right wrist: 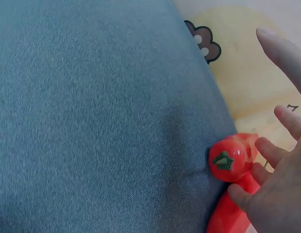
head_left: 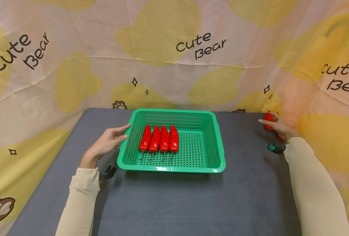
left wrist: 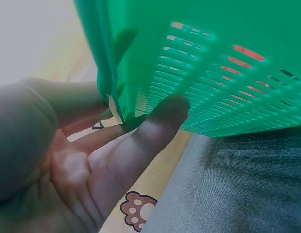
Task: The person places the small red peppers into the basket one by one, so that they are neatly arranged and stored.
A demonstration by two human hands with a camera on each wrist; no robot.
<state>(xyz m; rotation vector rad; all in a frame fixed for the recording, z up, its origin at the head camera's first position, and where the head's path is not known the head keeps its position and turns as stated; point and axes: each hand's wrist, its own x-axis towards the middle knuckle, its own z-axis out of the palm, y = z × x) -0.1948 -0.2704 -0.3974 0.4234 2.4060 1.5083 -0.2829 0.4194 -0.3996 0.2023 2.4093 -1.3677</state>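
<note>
A green slotted plastic basket stands on the table, with several red peppers in a row in its left half, stems toward me. My left hand holds the basket's left rim; in the left wrist view a digit lies along the slotted outer wall. Far to the right, my right hand is over loose red peppers near the table's back right edge. In the right wrist view its fingers are spread, fingertips close beside a pepper with a green stem end. Another red pepper lies below that one, partly hidden by the hand.
The dark grey table reaches back to a hanging cloth with yellow patches and lettering, which also covers both sides. Table surface shows between the basket and the peppers on the right. Dark wrist straps are on both wrists.
</note>
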